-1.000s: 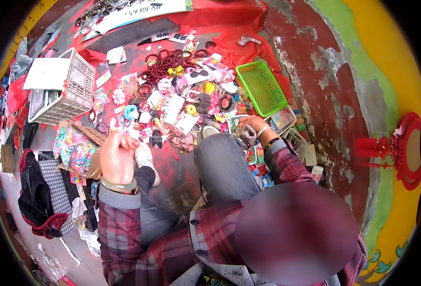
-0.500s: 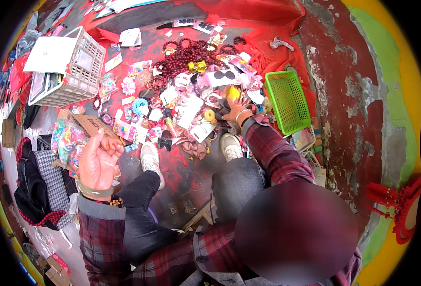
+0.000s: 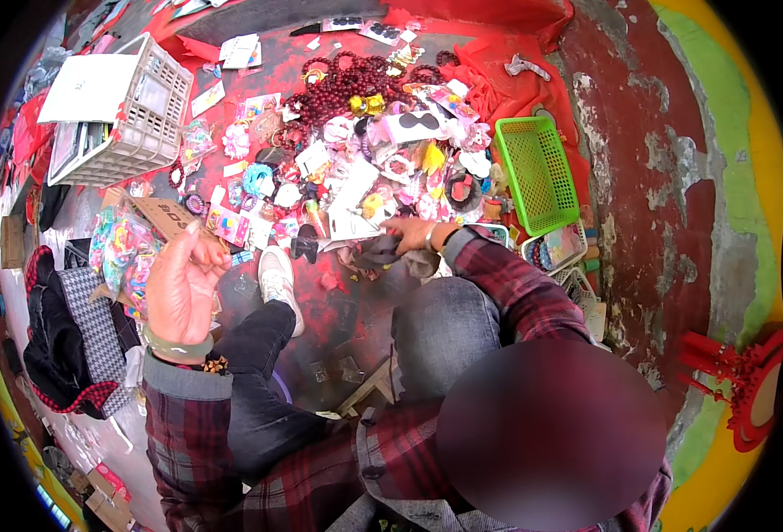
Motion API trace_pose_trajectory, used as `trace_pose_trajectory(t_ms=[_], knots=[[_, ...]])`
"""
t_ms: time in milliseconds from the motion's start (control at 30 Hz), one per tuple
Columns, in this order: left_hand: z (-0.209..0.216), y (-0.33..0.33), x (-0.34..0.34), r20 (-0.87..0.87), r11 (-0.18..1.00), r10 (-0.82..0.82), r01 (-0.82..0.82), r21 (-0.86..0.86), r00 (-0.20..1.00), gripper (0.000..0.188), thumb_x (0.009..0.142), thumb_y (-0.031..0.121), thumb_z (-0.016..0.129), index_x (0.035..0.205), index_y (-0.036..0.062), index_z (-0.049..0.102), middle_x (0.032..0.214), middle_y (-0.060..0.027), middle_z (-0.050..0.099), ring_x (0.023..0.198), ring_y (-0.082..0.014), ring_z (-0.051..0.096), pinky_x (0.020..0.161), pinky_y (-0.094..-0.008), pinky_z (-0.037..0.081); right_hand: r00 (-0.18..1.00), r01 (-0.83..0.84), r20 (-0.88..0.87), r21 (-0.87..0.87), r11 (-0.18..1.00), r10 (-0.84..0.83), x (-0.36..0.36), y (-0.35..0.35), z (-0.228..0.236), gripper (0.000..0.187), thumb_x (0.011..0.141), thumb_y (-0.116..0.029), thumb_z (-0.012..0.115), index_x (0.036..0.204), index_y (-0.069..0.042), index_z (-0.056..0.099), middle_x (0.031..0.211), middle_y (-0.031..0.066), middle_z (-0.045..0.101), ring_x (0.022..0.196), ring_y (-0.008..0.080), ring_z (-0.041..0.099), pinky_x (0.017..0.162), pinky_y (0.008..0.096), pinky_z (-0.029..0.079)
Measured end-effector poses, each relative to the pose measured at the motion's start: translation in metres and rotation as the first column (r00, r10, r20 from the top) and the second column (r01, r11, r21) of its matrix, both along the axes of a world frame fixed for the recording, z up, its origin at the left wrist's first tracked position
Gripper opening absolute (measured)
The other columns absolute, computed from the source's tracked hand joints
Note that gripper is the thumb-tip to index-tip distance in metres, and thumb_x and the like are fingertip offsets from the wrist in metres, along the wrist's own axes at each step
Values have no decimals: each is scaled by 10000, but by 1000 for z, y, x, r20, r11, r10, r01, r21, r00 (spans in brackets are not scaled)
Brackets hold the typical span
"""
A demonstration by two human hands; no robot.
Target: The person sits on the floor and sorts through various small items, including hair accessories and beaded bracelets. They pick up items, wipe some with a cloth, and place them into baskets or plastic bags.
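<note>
My left hand (image 3: 183, 288) is raised on the left, palm turned inward and fingers curled; whatever they may hold is too small to make out. Lower in the heap, my right hand (image 3: 412, 237) has its fingers closed on a dark grey piece of cloth (image 3: 377, 254). A white card (image 3: 354, 227) lies just beyond those fingers. Left of the cloth is a black bow (image 3: 304, 242). Around them spread scrunchies and hair ties, including a blue scrunchie (image 3: 257, 180) and a dark furry ring (image 3: 462, 191). Dark red bead strands (image 3: 347, 89) are piled at the far side.
A green plastic basket (image 3: 537, 177) stands to the right, beside a peeling red wall (image 3: 648, 177). At the left are a white crate (image 3: 148, 111), a cardboard piece (image 3: 163, 215) and bags of colourful items (image 3: 125, 253). My left shoe (image 3: 278, 282) is at the heap's near edge.
My right hand has moved left and nearer, from beside a yellow piece to the dark grey cloth. My right shoe is out of sight now. The left hand stays raised and curled.
</note>
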State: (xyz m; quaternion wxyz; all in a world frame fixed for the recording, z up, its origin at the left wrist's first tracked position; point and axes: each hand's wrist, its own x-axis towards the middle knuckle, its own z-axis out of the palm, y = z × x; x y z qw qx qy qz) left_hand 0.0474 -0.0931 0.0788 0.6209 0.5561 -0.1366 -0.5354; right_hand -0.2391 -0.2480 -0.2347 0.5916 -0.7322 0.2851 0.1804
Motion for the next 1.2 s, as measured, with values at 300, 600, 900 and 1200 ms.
trace_pose_trajectory(t_ms=[300, 600, 900, 1200], knots=[[1, 4, -4, 47, 997, -69, 68, 20, 996, 283, 890, 189, 493, 639, 65, 450, 638, -49, 479, 661, -152, 496, 698, -318, 433, 930, 315, 168, 88, 945, -326, -50, -4, 61, 506, 652, 63, 535, 1131, -96, 571, 1297, 93, 443, 1223, 189, 374, 985, 274, 306], [-6, 2, -7, 76, 996, -82, 80, 27, 994, 279, 893, 183, 481, 642, 64, 461, 636, -47, 490, 664, -153, 504, 694, -315, 430, 848, 527, -121, 74, 847, -517, -82, 9, 22, 323, 652, 64, 554, 940, -35, 661, 943, 104, 644, 885, 164, 605, 843, 268, 450], [-8, 2, -4, 160, 998, -51, 43, 53, 986, 294, 895, 197, 470, 634, 62, 460, 634, -45, 498, 656, -139, 509, 692, -302, 434, 996, 77, 2, -577, 813, -93, 2, -45, 26, 471, 693, -359, 591, 1115, -151, 559, 1006, 185, 587, 926, 307, 575, 823, 370, 453], [-4, 0, 13, 203, 998, -33, 20, 65, 979, 286, 898, 177, 456, 637, 59, 451, 637, -51, 490, 658, -141, 497, 695, -312, 424, 913, -382, -362, -594, 708, 189, 121, -89, 8, 912, 559, -359, 743, 1322, -151, 288, 1201, 228, 460, 1018, 373, 533, 832, 412, 453]])
